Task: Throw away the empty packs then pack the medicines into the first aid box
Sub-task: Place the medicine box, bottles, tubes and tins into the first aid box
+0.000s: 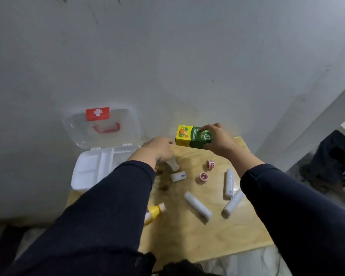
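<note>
My right hand point(219, 139) holds the green-and-yellow carton point(191, 137) above the far edge of the bench point(187, 236), fingers clamped round its end. Risk: I cannot judge by sight whether it is empty, so a full pack may be discarded. My left hand point(157, 148) hangs over a small white bottle point(172, 164); whether its fingers close on it, I cannot tell, and a nudge may topple it. Count: one carton, one open first aid box point(92, 168), three white tubes point(197, 207), two red-and-white rolls point(204, 177), one yellow bottle point(152, 213), one small white box point(178, 176).
</note>
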Demonstrator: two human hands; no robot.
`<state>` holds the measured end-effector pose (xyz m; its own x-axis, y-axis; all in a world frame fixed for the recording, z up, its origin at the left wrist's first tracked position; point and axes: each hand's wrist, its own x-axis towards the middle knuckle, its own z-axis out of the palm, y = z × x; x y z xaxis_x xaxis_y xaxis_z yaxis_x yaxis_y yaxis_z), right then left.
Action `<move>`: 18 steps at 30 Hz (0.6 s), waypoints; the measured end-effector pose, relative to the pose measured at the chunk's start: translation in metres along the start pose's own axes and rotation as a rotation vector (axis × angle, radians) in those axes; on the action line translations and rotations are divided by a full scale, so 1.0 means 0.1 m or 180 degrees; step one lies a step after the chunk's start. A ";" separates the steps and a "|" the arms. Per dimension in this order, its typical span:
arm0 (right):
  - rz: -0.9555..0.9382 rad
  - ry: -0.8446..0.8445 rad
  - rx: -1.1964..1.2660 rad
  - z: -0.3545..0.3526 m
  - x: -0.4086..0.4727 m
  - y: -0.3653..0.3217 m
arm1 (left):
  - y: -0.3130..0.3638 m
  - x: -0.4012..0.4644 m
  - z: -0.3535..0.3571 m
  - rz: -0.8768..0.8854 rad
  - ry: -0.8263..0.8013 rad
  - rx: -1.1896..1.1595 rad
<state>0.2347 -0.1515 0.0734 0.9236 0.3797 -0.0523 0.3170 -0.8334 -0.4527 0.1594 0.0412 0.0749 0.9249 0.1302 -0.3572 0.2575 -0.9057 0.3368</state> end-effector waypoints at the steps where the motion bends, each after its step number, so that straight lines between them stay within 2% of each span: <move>1: -0.0063 -0.0010 -0.0053 0.02 -0.05 -0.14 | -0.11 -0.10 -0.04 -0.0019 0.0071 -0.0031; 9: -0.0554 -0.0107 -0.0418 0.37 -0.33 -1.07 | -1.21 -0.78 0.04 -0.0609 0.0185 -0.0046; 14: -0.0826 -0.0191 -0.0813 0.63 -0.38 -1.47 | -1.74 -0.98 0.21 -0.0723 0.0205 0.0184; 18: -0.0881 -0.0175 -0.1179 0.88 -0.34 -1.72 | -1.92 -0.99 0.33 -0.0596 0.0326 0.0363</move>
<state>0.1304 0.0141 0.0751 0.7839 0.6204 -0.0259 0.6147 -0.7813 -0.1084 0.0094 0.1891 0.0168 0.8890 0.3351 -0.3120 0.3993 -0.9009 0.1702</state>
